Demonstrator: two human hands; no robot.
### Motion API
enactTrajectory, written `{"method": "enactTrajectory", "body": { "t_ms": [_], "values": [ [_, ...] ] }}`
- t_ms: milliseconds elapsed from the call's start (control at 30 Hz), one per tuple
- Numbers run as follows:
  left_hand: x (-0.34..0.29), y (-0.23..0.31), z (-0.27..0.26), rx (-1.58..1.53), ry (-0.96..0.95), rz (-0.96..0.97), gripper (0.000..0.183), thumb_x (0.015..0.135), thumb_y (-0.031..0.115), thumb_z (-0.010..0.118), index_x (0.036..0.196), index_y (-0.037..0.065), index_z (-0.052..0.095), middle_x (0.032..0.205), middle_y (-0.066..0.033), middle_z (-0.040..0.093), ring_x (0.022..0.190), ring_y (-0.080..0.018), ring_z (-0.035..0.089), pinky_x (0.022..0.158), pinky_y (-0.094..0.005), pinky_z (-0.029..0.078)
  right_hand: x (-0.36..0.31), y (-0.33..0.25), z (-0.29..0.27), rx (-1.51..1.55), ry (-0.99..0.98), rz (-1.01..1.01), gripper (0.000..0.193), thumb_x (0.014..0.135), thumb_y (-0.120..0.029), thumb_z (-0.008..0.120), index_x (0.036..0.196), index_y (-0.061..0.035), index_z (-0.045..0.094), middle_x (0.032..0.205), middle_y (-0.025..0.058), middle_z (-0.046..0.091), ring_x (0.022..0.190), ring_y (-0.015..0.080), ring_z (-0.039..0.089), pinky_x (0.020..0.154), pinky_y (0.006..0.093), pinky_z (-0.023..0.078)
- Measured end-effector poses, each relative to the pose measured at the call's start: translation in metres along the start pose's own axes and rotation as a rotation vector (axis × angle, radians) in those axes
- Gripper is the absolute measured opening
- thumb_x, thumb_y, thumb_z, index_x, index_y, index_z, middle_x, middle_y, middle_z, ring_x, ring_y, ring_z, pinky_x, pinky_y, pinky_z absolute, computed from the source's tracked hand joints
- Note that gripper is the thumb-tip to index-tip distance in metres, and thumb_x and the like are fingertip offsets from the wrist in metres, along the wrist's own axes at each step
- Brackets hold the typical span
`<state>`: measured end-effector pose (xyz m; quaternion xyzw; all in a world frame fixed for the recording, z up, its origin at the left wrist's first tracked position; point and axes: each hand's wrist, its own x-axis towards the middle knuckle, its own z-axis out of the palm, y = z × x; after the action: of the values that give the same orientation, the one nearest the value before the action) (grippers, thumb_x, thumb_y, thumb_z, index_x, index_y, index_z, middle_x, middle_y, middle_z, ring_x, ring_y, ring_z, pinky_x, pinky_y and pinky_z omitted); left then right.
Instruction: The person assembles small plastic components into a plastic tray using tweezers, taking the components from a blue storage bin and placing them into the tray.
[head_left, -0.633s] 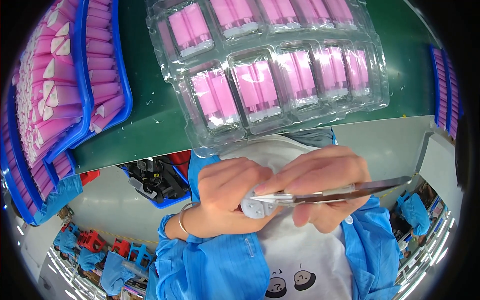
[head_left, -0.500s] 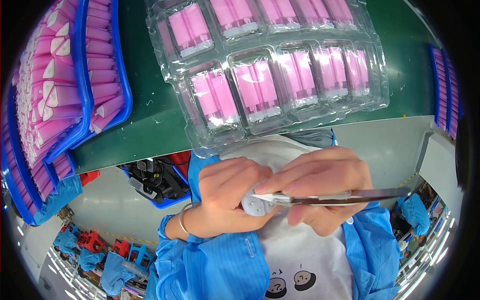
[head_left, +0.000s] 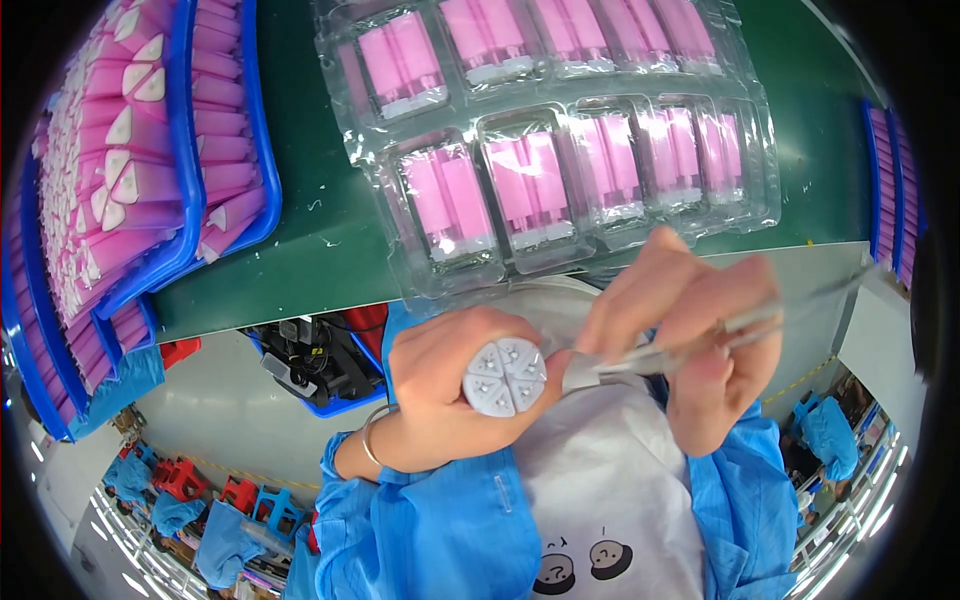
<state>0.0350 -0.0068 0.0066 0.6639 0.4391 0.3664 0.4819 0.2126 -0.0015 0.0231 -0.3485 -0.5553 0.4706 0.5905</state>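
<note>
My left hand point(head_left: 445, 375) is closed around a round bundle of wedge-shaped pieces point(head_left: 505, 377). Their pale grey triangular ends face up and form a disc, with small raised points on each wedge. The bundle's sides are hidden in my fist. To its right, my right hand point(head_left: 690, 335) pinches long metal tweezers point(head_left: 745, 325), smeared by motion. A small whitish piece point(head_left: 580, 372) shows at the tweezers' near end, beside my left fingers and apart from the disc. Whether the tweezers grip it I cannot tell.
A clear plastic tray point(head_left: 385, 150) with pink pieces in its pockets lies on the green table point(head_left: 310, 205). Blue bins point(head_left: 190, 220) of pink wedge-shaped pieces stand at left, more bins point(head_left: 875, 185) at far right. A blue crate point(head_left: 335, 405) holding black items sits below the table's edge.
My right hand has moved right and up with the tweezers, away from the bundle. The disc of wedge ends, earlier partly covered, now shows fully. My left hand keeps its hold.
</note>
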Motion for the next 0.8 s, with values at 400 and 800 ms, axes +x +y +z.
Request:
{"method": "enactTrajectory", "body": {
  "t_ms": [400,800],
  "values": [
    [-0.015,-0.005,0.001,0.092,-0.119,-0.107,0.039,0.061,0.015,0.084,0.087,0.003,0.058,0.076,-0.0050,0.064,0.068,-0.0104,0.062,0.060,-0.0247,0.048,-0.009,-0.003,0.003,-0.654,-0.524,0.343,0.051,0.067,-0.045,0.078,0.082,-0.0042,0.052,0.058,0.0067,0.058,0.044,0.0249,0.056,0.040,0.0329,0.042],
    [0.001,-0.034,-0.016,-0.948,-1.088,-0.344,0.058,0.055,0.014,0.089,0.103,-0.001,0.060,0.089,-0.0066,0.065,0.076,-0.0112,0.061,0.067,-0.0236,0.048,0.017,-0.003,-0.013,-0.303,-0.929,0.198,0.048,0.067,-0.030,0.077,0.108,-0.0100,0.062,0.060,-0.0007,0.058,0.043,0.0182,0.054,0.037,0.0288,0.038]
  ]
}}
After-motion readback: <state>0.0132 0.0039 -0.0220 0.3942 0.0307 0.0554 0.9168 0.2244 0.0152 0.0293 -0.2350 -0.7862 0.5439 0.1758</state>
